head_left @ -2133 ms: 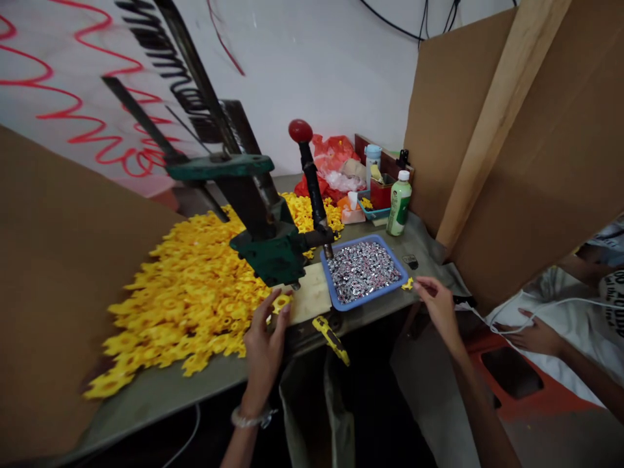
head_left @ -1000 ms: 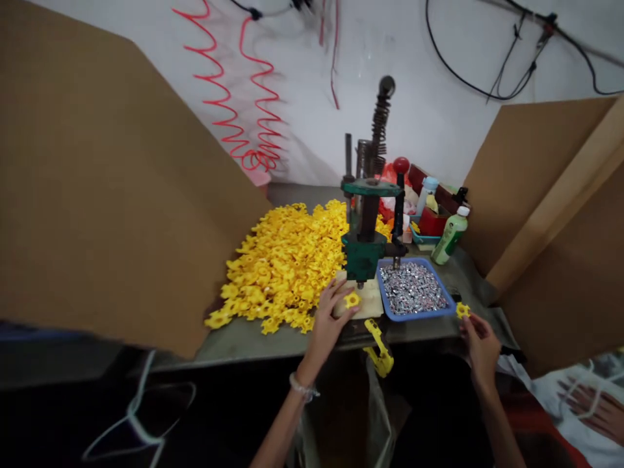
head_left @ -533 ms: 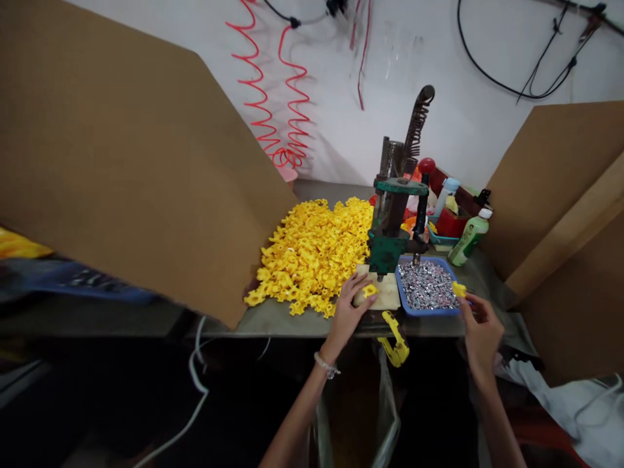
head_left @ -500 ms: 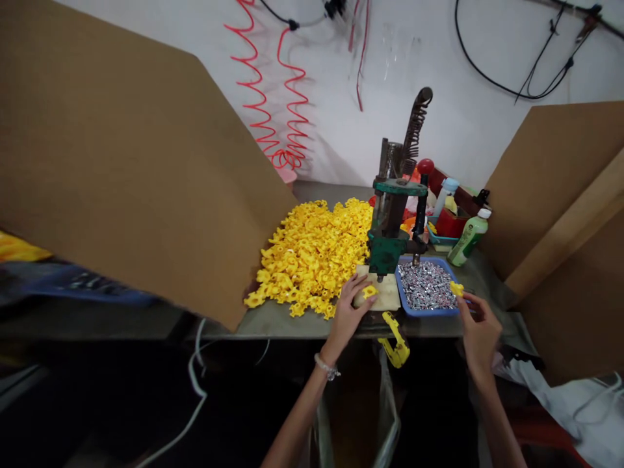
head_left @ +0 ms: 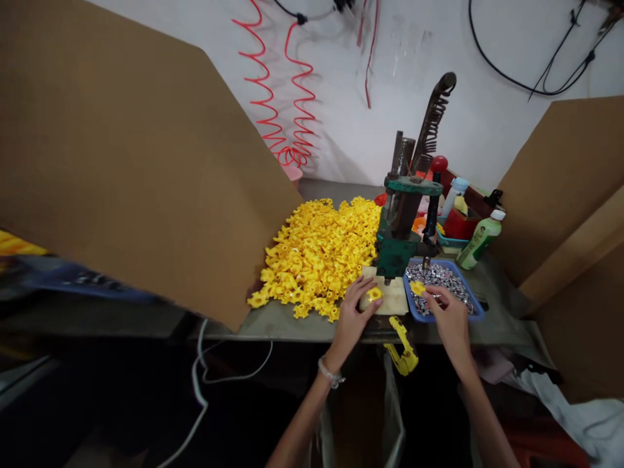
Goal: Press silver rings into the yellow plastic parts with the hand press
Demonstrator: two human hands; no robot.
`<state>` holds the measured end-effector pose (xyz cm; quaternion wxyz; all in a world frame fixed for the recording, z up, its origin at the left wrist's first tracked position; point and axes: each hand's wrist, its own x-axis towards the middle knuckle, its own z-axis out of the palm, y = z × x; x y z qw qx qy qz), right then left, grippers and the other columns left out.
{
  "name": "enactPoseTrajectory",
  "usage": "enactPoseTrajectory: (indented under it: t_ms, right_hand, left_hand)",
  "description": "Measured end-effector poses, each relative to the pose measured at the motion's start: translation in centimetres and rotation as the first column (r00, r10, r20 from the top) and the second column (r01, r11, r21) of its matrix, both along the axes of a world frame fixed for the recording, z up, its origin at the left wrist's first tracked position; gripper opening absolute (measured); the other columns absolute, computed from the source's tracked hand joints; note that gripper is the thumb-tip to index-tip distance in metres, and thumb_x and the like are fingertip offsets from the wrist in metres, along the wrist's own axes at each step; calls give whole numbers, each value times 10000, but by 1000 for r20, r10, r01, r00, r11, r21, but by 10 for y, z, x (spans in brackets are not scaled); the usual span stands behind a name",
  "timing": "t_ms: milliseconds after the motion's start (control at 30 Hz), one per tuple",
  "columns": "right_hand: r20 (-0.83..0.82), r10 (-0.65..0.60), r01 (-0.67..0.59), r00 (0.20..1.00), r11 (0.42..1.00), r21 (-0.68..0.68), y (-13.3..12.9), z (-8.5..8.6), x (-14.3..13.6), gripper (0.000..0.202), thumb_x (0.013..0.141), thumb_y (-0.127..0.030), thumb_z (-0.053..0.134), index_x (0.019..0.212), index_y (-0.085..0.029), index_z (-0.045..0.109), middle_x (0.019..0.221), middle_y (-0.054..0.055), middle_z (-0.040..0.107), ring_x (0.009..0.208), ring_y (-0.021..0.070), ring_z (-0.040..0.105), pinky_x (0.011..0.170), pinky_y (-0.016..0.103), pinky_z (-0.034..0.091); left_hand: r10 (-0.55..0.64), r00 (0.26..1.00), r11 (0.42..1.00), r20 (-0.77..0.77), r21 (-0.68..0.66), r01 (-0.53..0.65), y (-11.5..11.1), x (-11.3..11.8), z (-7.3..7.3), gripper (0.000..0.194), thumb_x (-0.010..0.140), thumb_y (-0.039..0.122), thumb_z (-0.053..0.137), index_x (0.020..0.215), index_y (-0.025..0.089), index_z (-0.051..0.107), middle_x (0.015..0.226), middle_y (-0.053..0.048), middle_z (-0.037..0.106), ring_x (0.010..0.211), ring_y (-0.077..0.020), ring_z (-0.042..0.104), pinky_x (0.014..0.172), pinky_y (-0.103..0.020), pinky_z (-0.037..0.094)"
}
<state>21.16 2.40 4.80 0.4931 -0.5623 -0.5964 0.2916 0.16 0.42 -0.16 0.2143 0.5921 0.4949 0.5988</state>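
Note:
My left hand [head_left: 355, 315] rests at the left side of a pale board [head_left: 394, 300], its fingers closed round a small yellow plastic piece [head_left: 374, 294]. Over the blue tray [head_left: 476, 314] of small shiny metal parts [head_left: 441, 278], my right hand [head_left: 449, 320] pinches another yellow piece [head_left: 418, 287] between thumb and fingertips. A green hand press [head_left: 396, 250] with a red-knobbed lever stands behind the board, its tip above the board's surface. Left of the press lies a large heap of yellow pieces [head_left: 322, 250].
Cardboard panels [head_left: 146, 149] [head_left: 575, 156] stand at both sides. A green bottle [head_left: 481, 239] and a red box [head_left: 461, 224] are behind the tray. A yellow clamp [head_left: 403, 348] hangs at the table's front edge.
My right hand has moved left with its yellow piece, from the tray's right edge to over the tray. My left hand stays at the board. The camera view has shifted slightly.

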Motion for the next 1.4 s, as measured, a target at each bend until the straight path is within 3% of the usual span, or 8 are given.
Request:
enactPoseTrajectory:
  t_ms: [300, 433, 567, 700, 833, 933, 1267, 1400]
  right_hand:
    - [127, -257, 237, 958, 959, 158, 17, 12, 51, 468, 762, -527, 568, 987, -133, 682, 736, 79, 668, 603, 160, 578, 532, 242, 418]
    - [212, -318, 277, 924, 940, 201, 38, 16, 69, 473, 780, -523, 539, 1006, -133, 681, 788, 96, 684, 666, 189, 613, 615, 287, 459]
    - [450, -35, -35, 892, 989, 146, 53, 5, 63, 561, 740, -444, 614, 1210, -140, 590, 1159, 143, 626, 986, 246, 622, 869, 389, 486]
    - [688, 193, -315, 699, 948, 55, 51, -3, 43, 467, 761, -302, 635, 1220, -219, 601, 1399, 93, 446, 1268, 272, 451, 1056, 436, 375]
    - [784, 160, -314, 600, 948, 47, 49, 3, 31, 198, 822, -244, 565, 944, -221, 719, 1268, 85, 547, 1099, 263, 556, 974, 419, 432]
    - [788, 118, -301, 604, 949, 89, 54, 2, 29, 235, 873, -241, 481, 805, -206, 704, 1150, 74, 591, 997, 224, 580, 893, 371, 469]
    - [865, -42, -314, 499, 922, 226, 63, -12, 34, 245, 882, -262, 489, 1014, -207, 688, 1344, 109, 467, 1228, 301, 433, 1019, 474, 365]
    - [829, -42, -263, 558, 938, 225, 68, -11, 31, 199, 858, -247, 507, 895, -161, 682, 1312, 128, 476, 1180, 297, 462, 998, 458, 387]
  left_hand:
    - [-4, 1000, 1000, 18, -15, 4, -5, 1, 3, 318, 834, 350, 624, 1134, 246, 640, 1254, -67, 613, 1266, -229, 475, 1114, -445, 317]
    - [7, 999, 999, 41, -47, -5, -6, 0, 3, 304, 858, 351, 587, 1141, 250, 632, 1265, -64, 604, 1274, -229, 467, 1113, -437, 317]
    - [-6, 1000, 999, 3, -39, 6, -5, 1, 3, 310, 861, 349, 584, 1150, 246, 629, 1258, -61, 611, 1282, -231, 454, 1112, -444, 318]
    - [10, 992, 1000, -122, 13, -9, -8, 5, 4, 323, 857, 352, 598, 1164, 254, 617, 1247, -50, 619, 1283, -235, 451, 1110, -457, 317]
    - [41, 980, 998, -194, 58, -30, -8, 8, 3, 331, 854, 358, 604, 1171, 264, 609, 1225, -51, 629, 1232, -241, 502, 1073, -450, 362]
    - [43, 974, 998, -223, 57, -31, -5, 8, 2, 319, 846, 364, 617, 1147, 261, 623, 1218, -50, 635, 1220, -241, 508, 1068, -447, 366]
    - [172, 939, 984, -298, 8, -178, -4, 26, 23, 246, 815, 310, 660, 1043, 219, 655, 1140, -56, 636, 1113, -221, 561, 980, -402, 439]
    - [220, 902, 969, -370, -22, -246, -2, 29, 30, 250, 771, 292, 701, 1005, 211, 671, 1086, -55, 647, 1035, -233, 578, 918, -405, 458]
